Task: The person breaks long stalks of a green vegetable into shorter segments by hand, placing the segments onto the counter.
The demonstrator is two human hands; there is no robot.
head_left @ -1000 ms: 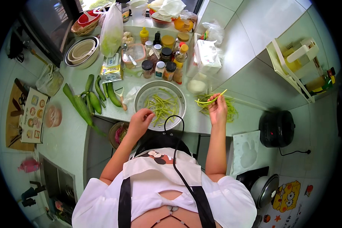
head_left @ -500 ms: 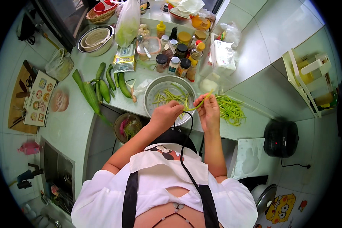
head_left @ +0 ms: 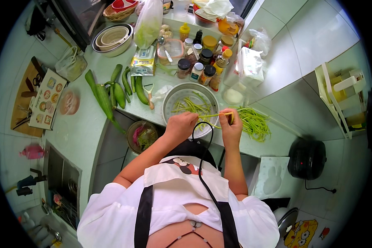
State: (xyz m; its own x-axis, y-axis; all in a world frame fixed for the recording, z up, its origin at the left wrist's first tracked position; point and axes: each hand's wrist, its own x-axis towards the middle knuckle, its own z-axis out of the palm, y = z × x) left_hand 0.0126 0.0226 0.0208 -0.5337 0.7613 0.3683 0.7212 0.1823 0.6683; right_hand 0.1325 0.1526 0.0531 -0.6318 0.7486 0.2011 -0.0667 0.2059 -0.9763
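You hold one green stalk (head_left: 210, 116) between both hands: your left hand (head_left: 181, 127) pinches one end with the fingers drawn together, and your right hand (head_left: 231, 128) grips the other. The stretch between them runs nearly level over the right part of the metal bowl (head_left: 164, 108), where cut stalk pieces (head_left: 192, 106) lie. A pile of long stalks (head_left: 254, 123) sits on the counter (head_left: 78, 111) just beyond your right hand. For labels, refer to the jars (head_left: 196, 71) behind the bowl: several carry pale or coloured labels, with print too small to read from this view. The packet (head_left: 143, 64) to their left is printed yellow and silver; the box (head_left: 47, 99) at far left shows rows of cartoon pictures. Note the edges: the bowl's near rim lies by the front edge of the counter, which curves away to your left, and the bin (head_left: 130, 129) stands below that edge, near your left forearm. A black cable (head_left: 200, 165) loops across the near rim, close to both hands. Counter surface shows between the pile and the black cooker (head_left: 306, 159) on your right. The peeler (head_left: 151, 101) lies just left of the bowl, beside the green gourds (head_left: 105, 101).
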